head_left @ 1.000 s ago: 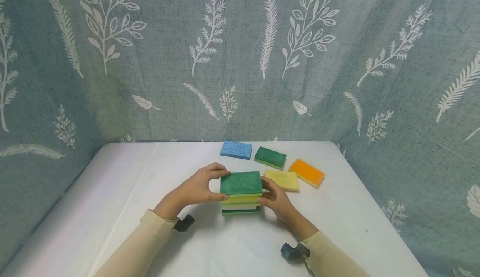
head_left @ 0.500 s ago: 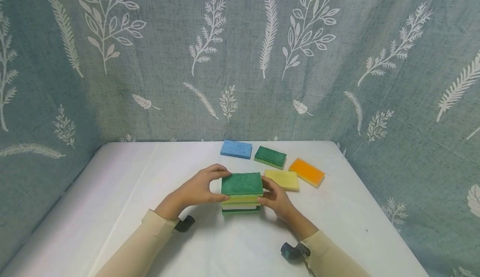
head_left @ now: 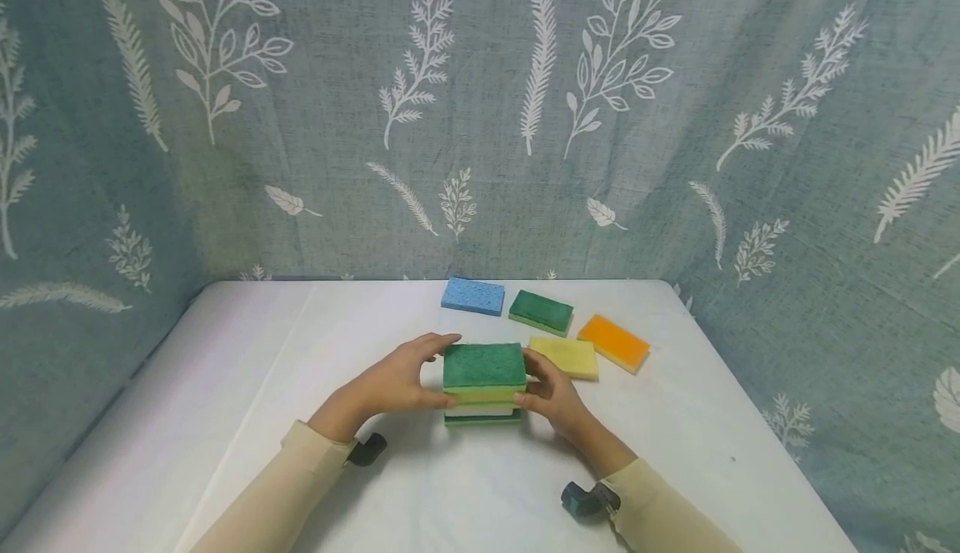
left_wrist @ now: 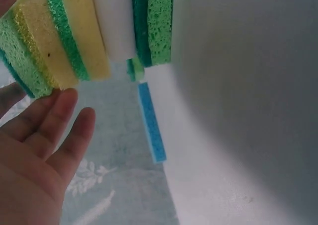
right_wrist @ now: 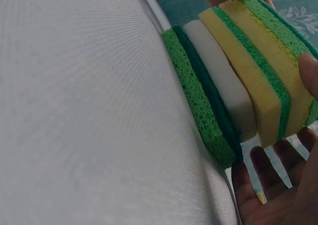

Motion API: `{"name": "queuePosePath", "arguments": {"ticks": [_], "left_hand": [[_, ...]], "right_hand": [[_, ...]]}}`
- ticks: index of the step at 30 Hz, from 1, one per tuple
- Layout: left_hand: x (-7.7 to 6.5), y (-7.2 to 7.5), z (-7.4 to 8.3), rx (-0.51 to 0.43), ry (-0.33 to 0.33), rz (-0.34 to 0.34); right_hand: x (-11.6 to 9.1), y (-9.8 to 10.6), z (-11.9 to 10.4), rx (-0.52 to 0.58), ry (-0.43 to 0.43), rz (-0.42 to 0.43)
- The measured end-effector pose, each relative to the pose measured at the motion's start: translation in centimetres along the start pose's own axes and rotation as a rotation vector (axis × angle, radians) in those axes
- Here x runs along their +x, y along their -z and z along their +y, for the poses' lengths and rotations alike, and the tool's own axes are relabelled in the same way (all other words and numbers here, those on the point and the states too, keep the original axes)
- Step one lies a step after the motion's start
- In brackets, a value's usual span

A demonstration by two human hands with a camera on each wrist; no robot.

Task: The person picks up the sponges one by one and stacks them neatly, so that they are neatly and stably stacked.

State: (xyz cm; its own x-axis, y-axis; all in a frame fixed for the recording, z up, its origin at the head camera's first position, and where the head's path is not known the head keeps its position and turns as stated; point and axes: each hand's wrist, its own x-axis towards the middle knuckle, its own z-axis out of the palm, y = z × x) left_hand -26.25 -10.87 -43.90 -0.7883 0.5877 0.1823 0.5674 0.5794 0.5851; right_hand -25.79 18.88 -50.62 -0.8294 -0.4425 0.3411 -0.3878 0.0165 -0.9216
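A stack of several sponges (head_left: 483,366) stands in the middle of the table, a dark green scouring face on top. Below are yellow sponge layers (right_wrist: 243,76), a white sponge (left_wrist: 115,21) and a light green sponge (right_wrist: 198,101) at the bottom. My left hand (head_left: 393,380) spans the left end of the upper sponges, thumb at the front and fingers at the back corner. On the right end, my right hand (head_left: 553,395) holds the upper sponges between thumb and fingers. The upper layers stick out slightly past the lower ones.
Behind the stack lie a blue sponge (head_left: 472,296), a green sponge (head_left: 541,312), an orange sponge (head_left: 613,342) and a yellow sponge (head_left: 564,358), close to my right hand. A patterned cloth (head_left: 480,120) hangs behind the white table (head_left: 255,370).
My left fingers have shifted off the top sponge's back corner, and the thumb sits slightly lower at the front. The stack and my right hand look nearly the same.
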Motion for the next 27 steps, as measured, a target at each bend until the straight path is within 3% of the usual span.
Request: {"name": "queuePosePath", "arguments": {"ticks": [8,21,27], "left_hand": [[-0.51,0.18,0.02,0.023,0.037,0.011],[-0.58,0.08,-0.32,0.120,0.046,0.040],[-0.54,-0.06,-0.57,0.086,0.012,0.053]], "right_hand": [[0.16,-0.23,0.19,0.019,0.039,0.000],[0.23,-0.19,-0.09,-0.028,-0.042,0.021],[-0.04,-0.06,-0.21,-0.020,-0.051,0.024]]}}
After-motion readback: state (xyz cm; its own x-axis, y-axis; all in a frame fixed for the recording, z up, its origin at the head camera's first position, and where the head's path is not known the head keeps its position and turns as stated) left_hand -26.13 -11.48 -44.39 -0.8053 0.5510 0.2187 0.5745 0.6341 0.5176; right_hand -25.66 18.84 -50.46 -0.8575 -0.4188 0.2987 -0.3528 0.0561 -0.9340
